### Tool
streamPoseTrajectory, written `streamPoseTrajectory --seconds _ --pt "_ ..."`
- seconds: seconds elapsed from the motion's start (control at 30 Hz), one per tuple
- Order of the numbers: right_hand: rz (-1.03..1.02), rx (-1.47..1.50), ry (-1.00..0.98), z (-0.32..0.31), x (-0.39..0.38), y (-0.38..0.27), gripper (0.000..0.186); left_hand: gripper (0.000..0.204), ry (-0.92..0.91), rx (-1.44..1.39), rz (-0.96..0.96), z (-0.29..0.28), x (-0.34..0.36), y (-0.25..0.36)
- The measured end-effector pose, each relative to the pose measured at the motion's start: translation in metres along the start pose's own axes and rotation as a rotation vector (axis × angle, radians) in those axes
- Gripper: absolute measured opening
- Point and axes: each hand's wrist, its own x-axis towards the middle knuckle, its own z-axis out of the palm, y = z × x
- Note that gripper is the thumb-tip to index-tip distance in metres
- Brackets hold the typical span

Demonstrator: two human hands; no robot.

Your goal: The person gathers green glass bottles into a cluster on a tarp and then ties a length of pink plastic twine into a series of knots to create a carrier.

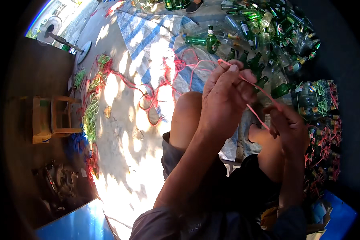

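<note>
Pinches pink string point(257, 115) between thumb and bent fingers of the left hand point(227, 91), nearly closed. Holds the string in the right hand point(290, 129) as well, to the right of the left, with shadowed fingers curled well in. Runs the string twice on a slant between the hands. Trails onward from the left hand toward a red tangle point(179, 64) to its left, partly on a striped sheet point(136, 34). Has an upright green bottle point(211, 41) and a lying bottle point(195, 40) ahead of the left hand, with a large bottle pile point(282, 32) farther ahead, rightward. Has a bundle of bottles point(307, 100) right of the right hand and a wooden stool point(42, 116) well left of the left hand.
</note>
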Motion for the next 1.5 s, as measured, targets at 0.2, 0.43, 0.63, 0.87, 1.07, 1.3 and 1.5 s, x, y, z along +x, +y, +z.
streamPoseTrajectory --seconds 0.2,0.43,0.63,0.87,1.07,1.3,1.5 --pt "-0.084 0.006 0.123 -0.027 -0.011 0.002 0.019 0.011 0.197 -0.023 -0.005 -0.014 -0.001 0.026" --pt "-0.189 -0.035 0.199 -0.084 -0.039 0.009 0.021 0.015 0.05 -0.084 -0.018 -0.057 0.0 0.104" --pt "-0.324 -0.036 0.3 -0.106 -0.047 0.015 0.014 0.01 0.103 0.057 -0.003 -0.075 -0.006 0.13" --pt "-0.333 -0.118 0.213 -0.096 -0.045 -0.001 0.015 0.017 0.224 0.266 -0.039 -0.099 -0.01 0.132" --pt "-0.357 -0.172 0.205 -0.089 -0.046 -0.006 0.016 0.019 0.281 0.455 0.056 -0.093 -0.013 0.128" --pt "-0.34 -0.287 0.136 -0.078 -0.066 -0.007 0.022 0.016 0.206 0.375 0.092 -0.075 -0.025 0.129" --pt "-0.191 -0.231 0.104 -0.066 -0.096 -0.01 0.029 0.018 0.08 0.377 0.079 -0.066 -0.04 0.13"
